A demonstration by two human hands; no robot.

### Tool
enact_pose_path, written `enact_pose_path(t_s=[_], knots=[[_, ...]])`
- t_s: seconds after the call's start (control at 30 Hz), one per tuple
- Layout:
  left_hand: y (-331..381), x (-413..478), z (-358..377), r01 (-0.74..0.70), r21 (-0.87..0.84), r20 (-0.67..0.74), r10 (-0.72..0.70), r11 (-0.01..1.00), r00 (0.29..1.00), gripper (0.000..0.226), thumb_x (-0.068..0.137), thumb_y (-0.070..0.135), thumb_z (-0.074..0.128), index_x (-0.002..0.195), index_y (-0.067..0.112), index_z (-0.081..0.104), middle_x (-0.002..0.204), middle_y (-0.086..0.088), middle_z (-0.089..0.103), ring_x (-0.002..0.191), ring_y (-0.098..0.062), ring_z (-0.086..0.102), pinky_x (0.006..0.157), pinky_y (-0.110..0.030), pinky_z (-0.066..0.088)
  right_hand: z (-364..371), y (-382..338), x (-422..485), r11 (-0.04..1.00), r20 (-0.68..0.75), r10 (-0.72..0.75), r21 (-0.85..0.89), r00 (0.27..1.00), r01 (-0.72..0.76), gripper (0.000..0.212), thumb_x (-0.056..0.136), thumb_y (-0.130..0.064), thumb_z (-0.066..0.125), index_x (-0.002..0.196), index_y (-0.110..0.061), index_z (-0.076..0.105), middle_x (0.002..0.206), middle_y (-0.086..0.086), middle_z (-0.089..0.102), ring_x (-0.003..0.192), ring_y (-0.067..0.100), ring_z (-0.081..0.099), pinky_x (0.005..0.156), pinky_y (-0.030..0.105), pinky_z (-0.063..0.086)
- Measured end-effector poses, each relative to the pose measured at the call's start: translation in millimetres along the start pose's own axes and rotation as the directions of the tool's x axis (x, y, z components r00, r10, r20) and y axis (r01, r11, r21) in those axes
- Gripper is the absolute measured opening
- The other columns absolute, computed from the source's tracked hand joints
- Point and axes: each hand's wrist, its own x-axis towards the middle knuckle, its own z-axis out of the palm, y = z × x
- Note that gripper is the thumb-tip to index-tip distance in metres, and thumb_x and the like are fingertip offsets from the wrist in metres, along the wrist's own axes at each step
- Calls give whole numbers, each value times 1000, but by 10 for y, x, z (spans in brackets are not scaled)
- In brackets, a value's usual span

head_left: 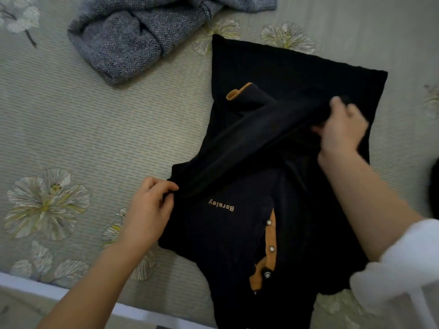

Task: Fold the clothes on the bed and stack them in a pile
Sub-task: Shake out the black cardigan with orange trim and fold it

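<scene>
A black shirt (pixel 292 74) with orange trim, metal buttons and the word "Barsley" lies on the bed (pixel 95 138), collar toward me. One sleeve with an orange cuff crosses its front on a diagonal. My left hand (pixel 148 210) pinches the shirt's left shoulder edge. My right hand (pixel 339 129) grips the sleeve fabric on the shirt's right side, slightly blurred. A grey knitted garment (pixel 133 36) lies crumpled at the far side of the bed.
The bed cover is pale green-grey with striped texture and large embroidered flowers (pixel 47 203). A white bed frame edge (pixel 71 293) runs along the bottom. White sleeve cloth (pixel 399 262) covers my right forearm near the lower right.
</scene>
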Motion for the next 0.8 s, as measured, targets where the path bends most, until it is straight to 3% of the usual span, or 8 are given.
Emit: enact_pose_path(t_s=[0.13,0.2,0.37,0.53,0.6,0.67,0.73,0.8], knots=[[141,-90,1,-153,-46,139,158,987,978,39,76,3,70,111,20,65,93,11,48,74,-7,52,64,-13,44,-394,171,222,963,-28,269,25,963,-269,12,89,-12,53,90,-20,61,92,1,66,90,18,63,74,35,54],[176,-134,55,-183,30,266,168,983,949,51,77,15,72,125,26,57,105,12,44,82,-4,49,70,-14,44,-552,366,234,863,68,504,-7,861,-505,30,90,-14,54,120,-16,58,113,5,65,103,22,63,82,36,55],[204,-176,156,-184,174,386,105,967,916,58,84,13,64,137,27,47,111,7,40,78,-8,49,71,-25,48,-574,443,259,877,81,481,-65,873,-477,35,85,-9,63,120,-12,58,105,5,67,93,20,66,71,33,58],[213,-196,61,-112,90,318,78,990,945,54,76,8,69,125,29,59,103,14,48,76,-3,54,66,-18,44,-654,359,395,950,-41,312,33,949,-311,12,82,-4,54,82,-17,54,83,4,62,81,21,62,64,30,53],[215,-236,51,-127,181,324,63,975,944,53,74,15,71,125,26,60,110,9,48,84,-7,53,72,-28,49,-757,449,366,931,-75,283,-217,956,-293,14,83,-13,59,96,-12,55,97,11,62,91,26,57,71,35,50],[235,-309,83,-200,276,322,106,940,941,60,72,31,67,131,22,56,128,-3,46,110,-20,47,90,-41,48,-855,574,288,778,-65,106,-616,992,-124,54,82,-23,65,129,-3,45,130,19,49,116,32,48,94,43,42],[309,-374,161,-302,320,364,178,898,914,69,77,46,52,142,26,42,151,-7,29,137,-25,27,105,-45,32,-886,651,125,567,204,-184,-777,962,273,68,84,-27,64,142,-5,35,145,18,35,133,34,33,107,46,30],[341,-406,303,-397,347,437,228,850,870,69,87,52,35,151,30,22,161,-1,6,148,-19,0,115,-42,14,-873,749,-48,348,555,-176,-738,813,579,68,91,-35,56,149,-13,27,156,13,23,144,30,18,114,47,21]])
